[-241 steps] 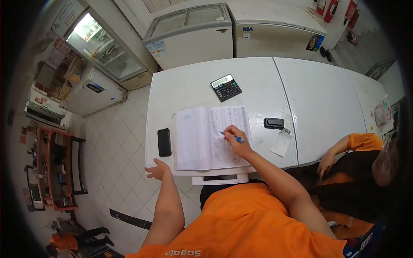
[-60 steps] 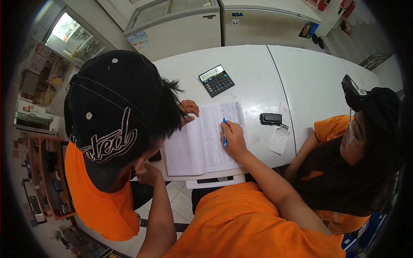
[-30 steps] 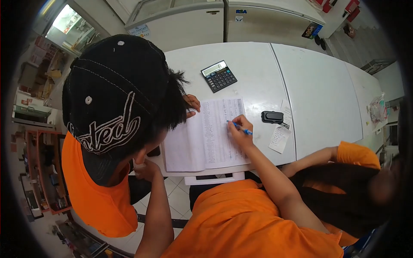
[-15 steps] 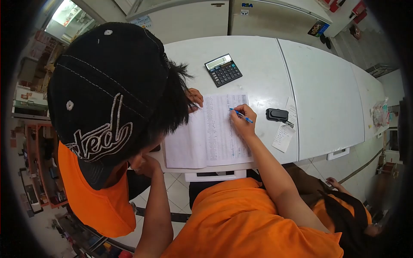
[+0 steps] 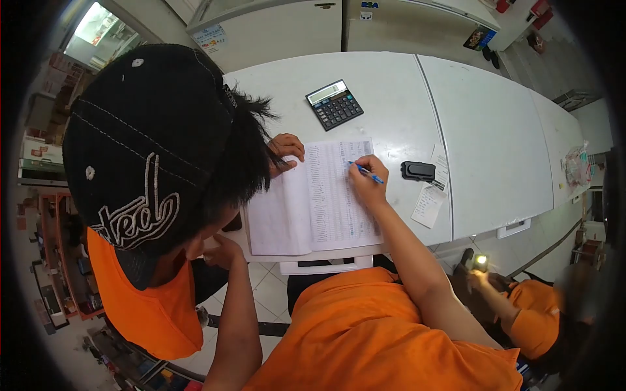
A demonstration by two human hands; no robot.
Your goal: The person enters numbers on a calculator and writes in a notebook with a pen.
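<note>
One blue pen (image 5: 373,174) slants in the right hand (image 5: 369,189), gripped between thumb and fingers, apparently for control, its tip at the right page of an open book (image 5: 329,215) at the frame's centre. A co-worker's hand (image 5: 285,151) rests on the left page, perhaps keeping it flat. The left hand (image 5: 225,253), lower left of centre, is partly hidden by the co-worker's capped head (image 5: 140,150); open or closed, one cannot tell. Upper left, a lit cabinet (image 5: 98,29) holds items too small to identify; far right, a clear plastic bag (image 5: 577,169) has unclear contents.
</note>
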